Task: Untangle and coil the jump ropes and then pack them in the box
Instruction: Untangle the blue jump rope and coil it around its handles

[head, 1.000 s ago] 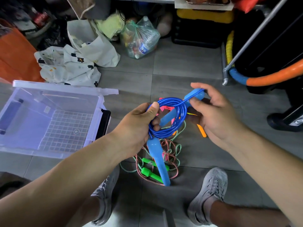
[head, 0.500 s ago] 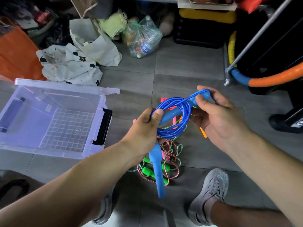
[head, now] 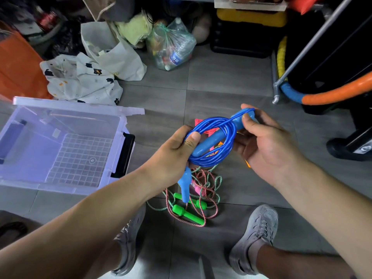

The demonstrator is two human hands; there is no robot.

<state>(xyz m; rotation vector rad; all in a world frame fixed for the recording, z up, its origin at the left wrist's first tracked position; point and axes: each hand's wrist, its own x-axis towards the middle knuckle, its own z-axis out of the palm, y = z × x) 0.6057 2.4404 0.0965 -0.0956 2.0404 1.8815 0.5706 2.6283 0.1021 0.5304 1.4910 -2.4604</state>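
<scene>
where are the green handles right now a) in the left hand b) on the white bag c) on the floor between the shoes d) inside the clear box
c: the green handles lie on the floor between the shoes, while the left hand and right hand hold the blue rope.

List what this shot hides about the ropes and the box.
Head view:
- Pink rope: mostly behind the blue rope; how tangled it is cannot be judged.
- Orange piece: only a sliver shows past the right hand.
- Box: left end cut off by the frame edge.
- Left hand: fingertips hidden behind the coil.
</scene>
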